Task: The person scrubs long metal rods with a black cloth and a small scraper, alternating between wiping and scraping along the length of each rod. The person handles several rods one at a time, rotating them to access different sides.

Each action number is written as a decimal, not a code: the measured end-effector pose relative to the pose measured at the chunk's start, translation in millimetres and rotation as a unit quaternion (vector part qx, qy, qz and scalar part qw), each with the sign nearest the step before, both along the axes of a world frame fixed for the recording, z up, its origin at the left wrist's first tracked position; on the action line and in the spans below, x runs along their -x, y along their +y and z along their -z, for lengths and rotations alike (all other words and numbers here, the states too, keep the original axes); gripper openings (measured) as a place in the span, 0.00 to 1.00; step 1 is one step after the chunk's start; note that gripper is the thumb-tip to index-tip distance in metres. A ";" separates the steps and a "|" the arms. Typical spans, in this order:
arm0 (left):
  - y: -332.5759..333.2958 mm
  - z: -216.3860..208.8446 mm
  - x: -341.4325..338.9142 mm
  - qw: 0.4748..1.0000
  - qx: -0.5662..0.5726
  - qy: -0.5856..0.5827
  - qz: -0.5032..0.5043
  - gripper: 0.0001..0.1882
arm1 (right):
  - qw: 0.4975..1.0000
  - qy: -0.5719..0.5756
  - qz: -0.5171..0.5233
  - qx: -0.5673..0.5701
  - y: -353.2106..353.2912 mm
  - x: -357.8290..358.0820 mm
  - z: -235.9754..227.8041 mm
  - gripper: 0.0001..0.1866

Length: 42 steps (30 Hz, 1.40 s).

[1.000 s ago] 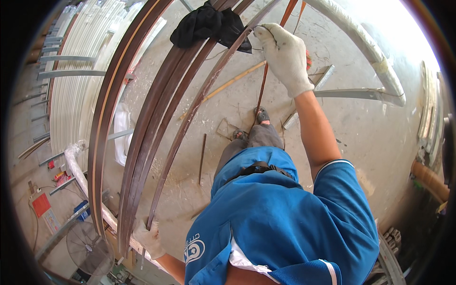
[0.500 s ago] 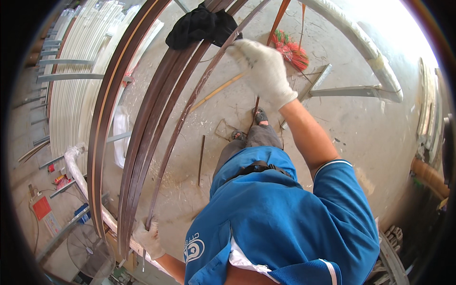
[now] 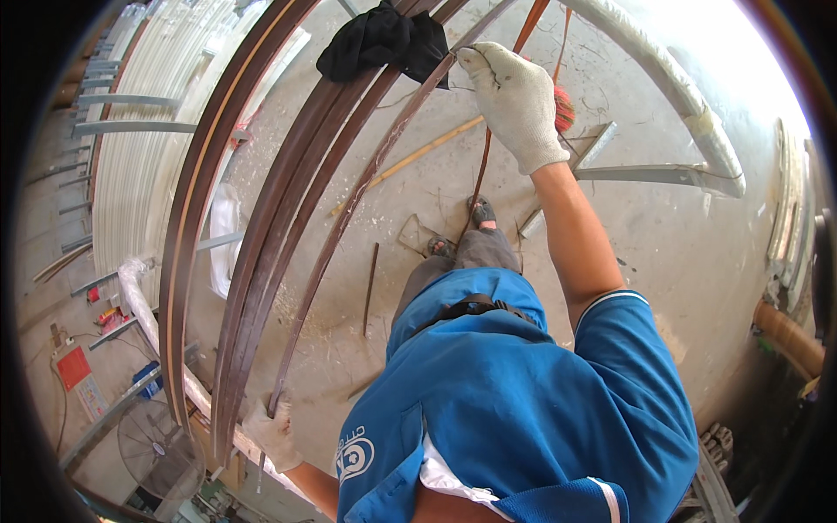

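A narrow dark brown strip (image 3: 350, 207) with whitish scuffs runs from top centre down to the lower left. My left hand (image 3: 272, 433), in a white knit glove, is closed around its lower end. My right hand (image 3: 514, 103), gloved alike, is closed in a pinch against the edge of the same strip near the top. What its fingertips hold is too small to make out. To the left of this strip lie several wider brown profiles (image 3: 279, 213), side by side. A black cloth (image 3: 384, 42) is draped over them close to my right hand.
A brown profile with a tan line (image 3: 187, 218) and stacked white profiles (image 3: 131, 192) on grey rack arms stand left. A wrapped metal frame (image 3: 667, 70) reaches in at upper right. A red broom head (image 3: 563, 109), a wooden stick (image 3: 423, 159) and a fan (image 3: 159, 450) are around.
My right hand has moved slightly up and to the right, its fingers now pinched at the strip's edge. My left hand stays at the lower end. The view has shifted a little.
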<state>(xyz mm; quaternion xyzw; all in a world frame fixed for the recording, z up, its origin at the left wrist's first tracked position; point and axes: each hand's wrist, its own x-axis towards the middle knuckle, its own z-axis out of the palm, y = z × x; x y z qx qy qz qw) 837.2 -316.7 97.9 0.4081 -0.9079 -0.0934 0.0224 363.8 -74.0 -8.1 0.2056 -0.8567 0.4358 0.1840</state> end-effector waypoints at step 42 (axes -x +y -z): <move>-9.1 -6.5 24.0 0.995 -0.043 -0.079 -0.048 0.26 | 0.999 -0.013 -0.025 -0.025 1.0 5.9 -2.3 0.16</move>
